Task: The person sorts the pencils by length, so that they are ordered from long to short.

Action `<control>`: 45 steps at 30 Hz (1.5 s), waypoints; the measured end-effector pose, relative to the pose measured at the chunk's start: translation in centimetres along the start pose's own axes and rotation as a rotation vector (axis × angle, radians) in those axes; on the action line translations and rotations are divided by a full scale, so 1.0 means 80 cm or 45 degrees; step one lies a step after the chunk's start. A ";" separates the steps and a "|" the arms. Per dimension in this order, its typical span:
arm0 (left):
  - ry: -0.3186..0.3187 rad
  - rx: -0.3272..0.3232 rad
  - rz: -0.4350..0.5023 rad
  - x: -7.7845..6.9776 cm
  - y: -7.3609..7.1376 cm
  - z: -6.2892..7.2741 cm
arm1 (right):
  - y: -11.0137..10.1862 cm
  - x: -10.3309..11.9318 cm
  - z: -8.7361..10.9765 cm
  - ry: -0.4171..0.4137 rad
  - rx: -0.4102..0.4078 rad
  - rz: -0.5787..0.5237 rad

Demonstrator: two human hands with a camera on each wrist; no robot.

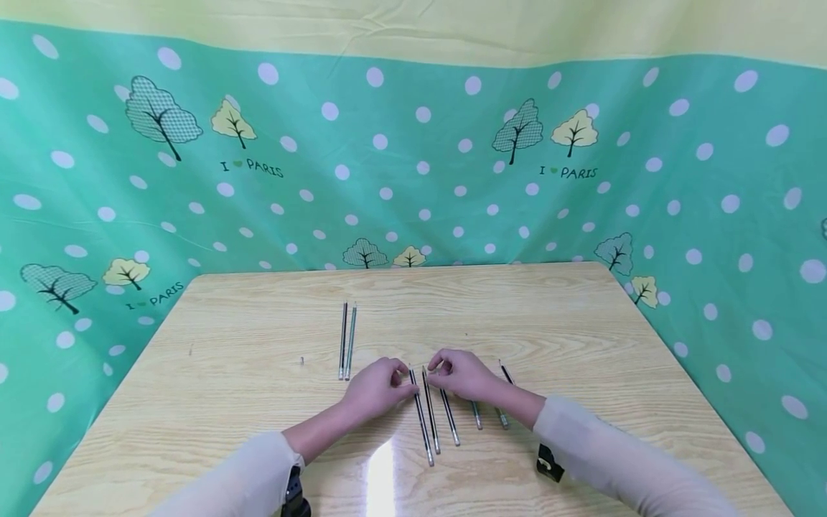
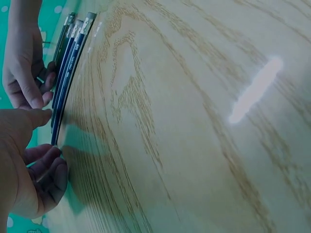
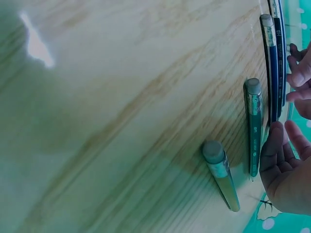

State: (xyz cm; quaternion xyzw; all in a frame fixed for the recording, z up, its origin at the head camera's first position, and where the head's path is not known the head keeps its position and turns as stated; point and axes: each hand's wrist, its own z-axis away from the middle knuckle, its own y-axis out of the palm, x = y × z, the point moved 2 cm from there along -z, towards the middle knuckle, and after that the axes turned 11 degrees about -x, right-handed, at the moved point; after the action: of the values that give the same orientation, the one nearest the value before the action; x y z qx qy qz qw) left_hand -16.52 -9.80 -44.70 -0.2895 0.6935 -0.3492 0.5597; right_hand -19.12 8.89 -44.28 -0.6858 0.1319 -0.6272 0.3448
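In the head view, my left hand is at the upper end of the leftmost dark pencil, thumb and forefinger apart, fingertips right at its side. Facing it, my right hand has its thumb close to the tip of a second dark pencil. A third dark pencil runs partly under the right hand. The left wrist view shows these dark pencils bunched between the hands, eraser ends up. Beside the right hand's fingers lies a green pencil, with a yellowish-looking pencil farther out.
Two more pencils lie side by side at the back left of the wooden table. Another dark pencil shows behind the right forearm. A small dark bit lies left of the pair. A green dotted cloth hangs behind.
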 end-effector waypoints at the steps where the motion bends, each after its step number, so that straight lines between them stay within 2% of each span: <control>1: 0.000 -0.004 -0.008 -0.001 0.001 0.000 | 0.001 -0.001 0.000 -0.009 -0.003 0.018; 14: -0.036 -0.050 -0.078 -0.006 0.004 -0.005 | 0.009 -0.002 -0.003 -0.095 -0.057 0.197; 25: -0.051 -0.051 -0.120 -0.007 0.007 -0.008 | 0.009 0.001 -0.004 -0.096 -0.078 0.276; 29: -0.071 -0.037 -0.100 -0.007 0.007 -0.007 | 0.009 0.004 -0.004 -0.100 -0.086 0.298; 37: -0.143 0.005 0.020 -0.007 0.004 -0.006 | 0.012 0.007 -0.001 -0.085 -0.113 0.352; 45: -0.131 -0.009 0.093 -0.002 0.005 -0.010 | 0.017 0.009 -0.002 -0.059 -0.156 0.458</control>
State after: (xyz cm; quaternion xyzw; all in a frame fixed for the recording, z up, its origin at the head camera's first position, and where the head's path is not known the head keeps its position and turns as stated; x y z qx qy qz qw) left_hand -17.25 -9.34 -44.82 -0.2834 0.6752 -0.3108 0.6059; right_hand -18.78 7.46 -44.59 -0.6852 0.2824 -0.5301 0.4119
